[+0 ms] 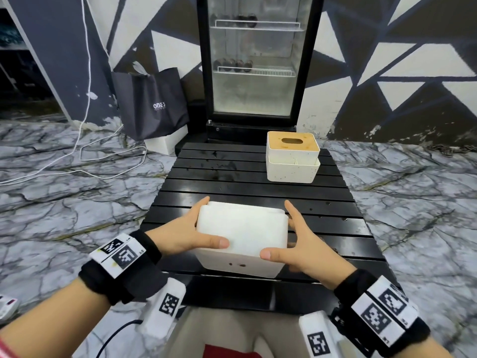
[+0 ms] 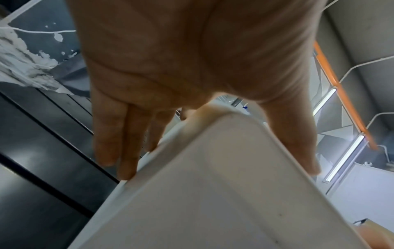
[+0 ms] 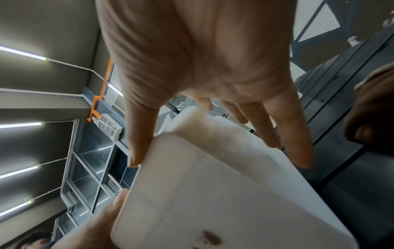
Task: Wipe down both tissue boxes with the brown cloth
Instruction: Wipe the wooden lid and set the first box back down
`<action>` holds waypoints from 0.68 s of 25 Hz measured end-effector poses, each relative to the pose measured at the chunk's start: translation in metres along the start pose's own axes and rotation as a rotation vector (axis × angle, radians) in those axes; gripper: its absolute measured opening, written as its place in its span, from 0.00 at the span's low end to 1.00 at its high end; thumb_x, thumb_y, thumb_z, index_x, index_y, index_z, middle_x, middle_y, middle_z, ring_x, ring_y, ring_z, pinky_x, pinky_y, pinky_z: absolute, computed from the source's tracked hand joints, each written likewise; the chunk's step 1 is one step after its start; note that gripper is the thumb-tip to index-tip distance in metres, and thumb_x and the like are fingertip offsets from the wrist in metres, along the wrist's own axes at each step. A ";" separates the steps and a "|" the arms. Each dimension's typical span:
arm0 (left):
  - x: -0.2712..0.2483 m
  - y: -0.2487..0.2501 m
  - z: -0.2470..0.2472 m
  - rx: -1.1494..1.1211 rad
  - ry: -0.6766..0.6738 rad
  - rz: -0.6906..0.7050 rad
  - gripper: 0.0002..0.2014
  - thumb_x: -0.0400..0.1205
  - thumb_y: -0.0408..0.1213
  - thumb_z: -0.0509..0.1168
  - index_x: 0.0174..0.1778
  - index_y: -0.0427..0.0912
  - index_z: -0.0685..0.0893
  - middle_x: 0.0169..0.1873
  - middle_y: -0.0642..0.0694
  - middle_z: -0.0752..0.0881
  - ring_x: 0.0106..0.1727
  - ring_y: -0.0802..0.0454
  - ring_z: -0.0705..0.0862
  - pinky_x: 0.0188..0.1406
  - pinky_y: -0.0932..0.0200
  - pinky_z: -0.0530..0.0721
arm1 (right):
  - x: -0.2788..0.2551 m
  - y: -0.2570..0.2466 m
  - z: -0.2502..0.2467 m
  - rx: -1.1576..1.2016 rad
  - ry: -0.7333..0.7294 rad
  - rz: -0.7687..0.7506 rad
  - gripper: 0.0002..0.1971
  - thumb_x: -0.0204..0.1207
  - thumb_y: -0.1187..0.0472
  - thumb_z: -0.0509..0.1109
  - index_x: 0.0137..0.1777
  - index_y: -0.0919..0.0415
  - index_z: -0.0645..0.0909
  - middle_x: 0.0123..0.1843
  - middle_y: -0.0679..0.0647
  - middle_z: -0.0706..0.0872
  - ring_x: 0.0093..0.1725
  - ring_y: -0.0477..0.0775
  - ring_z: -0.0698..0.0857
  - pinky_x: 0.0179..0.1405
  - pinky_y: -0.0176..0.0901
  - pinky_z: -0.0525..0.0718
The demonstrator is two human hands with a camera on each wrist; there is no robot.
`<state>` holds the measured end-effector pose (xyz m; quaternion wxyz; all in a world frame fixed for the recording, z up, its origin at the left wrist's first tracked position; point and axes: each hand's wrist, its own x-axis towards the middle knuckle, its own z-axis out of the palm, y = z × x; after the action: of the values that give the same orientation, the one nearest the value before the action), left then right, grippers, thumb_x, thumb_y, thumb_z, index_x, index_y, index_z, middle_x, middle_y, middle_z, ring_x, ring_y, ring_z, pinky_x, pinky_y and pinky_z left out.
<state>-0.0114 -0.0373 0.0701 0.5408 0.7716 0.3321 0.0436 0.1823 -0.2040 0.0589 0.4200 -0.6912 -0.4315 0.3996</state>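
A white tissue box (image 1: 242,228) is tipped, its plain bottom facing up, at the near edge of the black slatted table (image 1: 232,171). My left hand (image 1: 191,228) grips its left end and my right hand (image 1: 296,239) its right end, thumbs on top and fingers along the sides. The wrist views show the same box (image 2: 224,202) (image 3: 213,193) between thumb and fingers; brown spots (image 3: 211,239) mark its near side. The second tissue box (image 1: 293,156), white with a wooden slotted lid, stands upright at the table's far right. A brown shape (image 3: 370,109) at the right edge may be the cloth.
A glass-door fridge (image 1: 254,60) stands right behind the table. A dark shopping bag (image 1: 152,102) leans on a white box (image 1: 165,143) to the left, with white cables (image 1: 77,156) running over the marble floor. My lap is just below the table's near edge.
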 end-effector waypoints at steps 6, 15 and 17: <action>-0.012 -0.001 0.005 0.034 0.041 0.108 0.60 0.50 0.56 0.78 0.77 0.60 0.53 0.62 0.63 0.77 0.60 0.60 0.83 0.60 0.64 0.80 | -0.009 -0.001 -0.004 0.061 0.015 -0.061 0.51 0.54 0.60 0.84 0.72 0.40 0.56 0.63 0.35 0.73 0.58 0.47 0.83 0.58 0.41 0.82; 0.004 -0.009 0.017 0.101 0.134 0.221 0.36 0.65 0.27 0.80 0.56 0.58 0.65 0.64 0.61 0.73 0.61 0.59 0.83 0.65 0.56 0.80 | 0.004 0.015 -0.009 -0.061 0.202 -0.195 0.34 0.45 0.55 0.82 0.49 0.38 0.67 0.61 0.45 0.76 0.57 0.53 0.82 0.52 0.56 0.85; 0.008 -0.018 0.022 0.127 0.160 0.225 0.36 0.64 0.27 0.80 0.56 0.58 0.66 0.63 0.60 0.75 0.63 0.59 0.81 0.67 0.57 0.79 | 0.007 0.024 -0.005 -0.166 0.226 -0.215 0.35 0.45 0.54 0.83 0.50 0.42 0.67 0.63 0.44 0.71 0.62 0.51 0.77 0.57 0.47 0.82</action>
<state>-0.0039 -0.0469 0.0432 0.4544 0.8307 0.2876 0.1440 0.1954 -0.2047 0.0370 0.4474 -0.7139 -0.4847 0.2351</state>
